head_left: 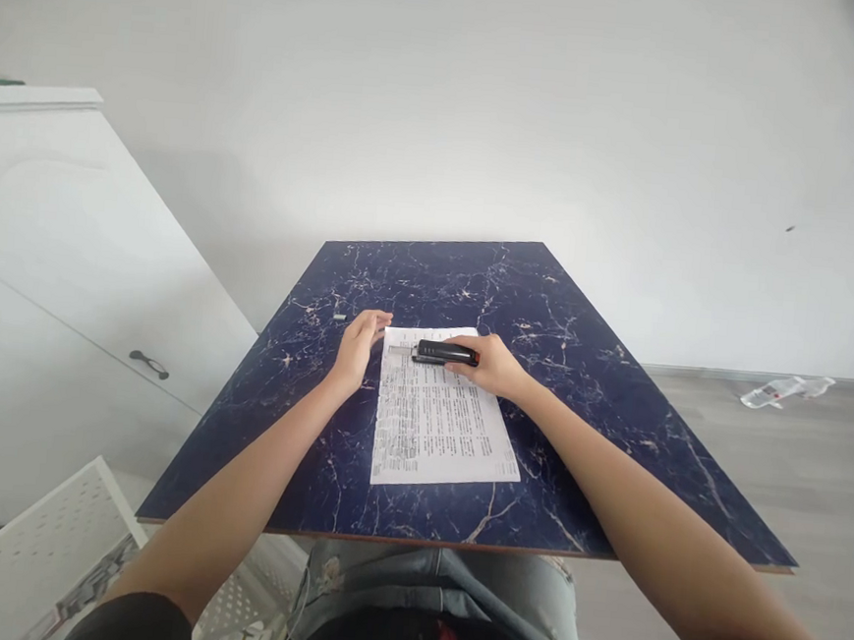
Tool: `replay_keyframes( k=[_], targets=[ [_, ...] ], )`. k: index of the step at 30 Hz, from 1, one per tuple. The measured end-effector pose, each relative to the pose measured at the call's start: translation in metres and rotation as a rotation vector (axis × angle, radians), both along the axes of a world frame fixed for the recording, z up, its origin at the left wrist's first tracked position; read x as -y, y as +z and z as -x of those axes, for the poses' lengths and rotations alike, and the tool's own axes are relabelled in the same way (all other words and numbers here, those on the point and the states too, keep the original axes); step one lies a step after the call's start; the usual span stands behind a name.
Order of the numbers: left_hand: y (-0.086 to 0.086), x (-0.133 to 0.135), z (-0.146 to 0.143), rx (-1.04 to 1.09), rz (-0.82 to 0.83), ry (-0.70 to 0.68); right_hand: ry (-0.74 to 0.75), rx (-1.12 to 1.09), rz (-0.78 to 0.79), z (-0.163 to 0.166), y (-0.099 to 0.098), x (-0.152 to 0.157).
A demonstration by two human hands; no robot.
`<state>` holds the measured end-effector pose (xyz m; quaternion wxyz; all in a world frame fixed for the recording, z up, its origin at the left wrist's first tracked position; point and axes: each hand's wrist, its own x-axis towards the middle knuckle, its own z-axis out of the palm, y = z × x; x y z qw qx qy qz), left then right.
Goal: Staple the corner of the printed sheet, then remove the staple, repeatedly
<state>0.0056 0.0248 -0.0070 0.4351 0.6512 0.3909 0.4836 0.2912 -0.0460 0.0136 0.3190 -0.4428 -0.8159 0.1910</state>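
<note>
A printed sheet of paper (pixel 434 419) lies on the dark blue marble table (pixel 572 450). My right hand (pixel 493 365) is closed around a black stapler (pixel 443 353) that rests on the sheet's far edge, near its top left corner. My left hand (pixel 358 344) sits just left of that corner, fingers stretched together and touching the paper's edge, holding nothing.
A small pale object (pixel 339 317) lies on the table left of my left hand. A white cabinet with a dark handle (pixel 148 364) stands at the left. A white perforated board (pixel 46 546) leans below it. A plastic bottle (pixel 783 390) lies on the floor at right.
</note>
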Motion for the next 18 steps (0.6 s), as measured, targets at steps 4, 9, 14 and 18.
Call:
replay_keyframes(
  k=[4, 9, 14, 18],
  targets=[
    [0.001, 0.010, -0.011, 0.295, 0.392, -0.207, 0.013, 0.204, -0.390, 0.005, 0.000, 0.006],
    [0.000, 0.014, -0.016, 0.431, 0.490, -0.175, 0.089, 0.353, -0.475, 0.012, 0.005, 0.010],
    [-0.002, 0.013, -0.016, 0.367, 0.482, -0.130, 0.084, 0.387, -0.480, 0.019, 0.007, 0.014],
    [-0.002, 0.013, -0.016, 0.309, 0.442, -0.078, 0.011, 0.282, -0.471, 0.023, 0.009, 0.014]
  ],
)
